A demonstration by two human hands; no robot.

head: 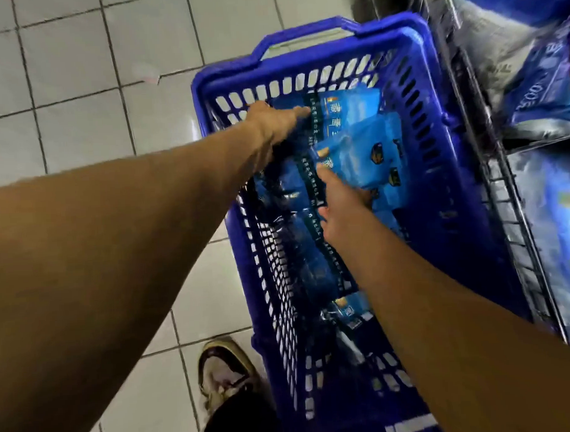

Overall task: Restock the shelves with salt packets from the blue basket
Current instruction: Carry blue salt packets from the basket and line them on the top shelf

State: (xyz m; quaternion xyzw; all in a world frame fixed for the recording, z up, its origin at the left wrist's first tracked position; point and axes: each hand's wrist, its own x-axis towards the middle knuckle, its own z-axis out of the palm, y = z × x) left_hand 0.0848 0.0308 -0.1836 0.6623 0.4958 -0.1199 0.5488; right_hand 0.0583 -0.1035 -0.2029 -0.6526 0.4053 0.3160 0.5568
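Salt packets (355, 142) fill blue basket (431, 185); both hands' fingers reach among them, grip unclear.

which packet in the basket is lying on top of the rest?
The light blue packet by the right hand, tilted over the others; those stand in dark-edged rows.

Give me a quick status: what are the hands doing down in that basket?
Left hand and right hand both down in the blue basket, on the salt packets; grips unclear. Nothing lifted yet. Wire shelf alongside, already holding packets. Nothing blocking.
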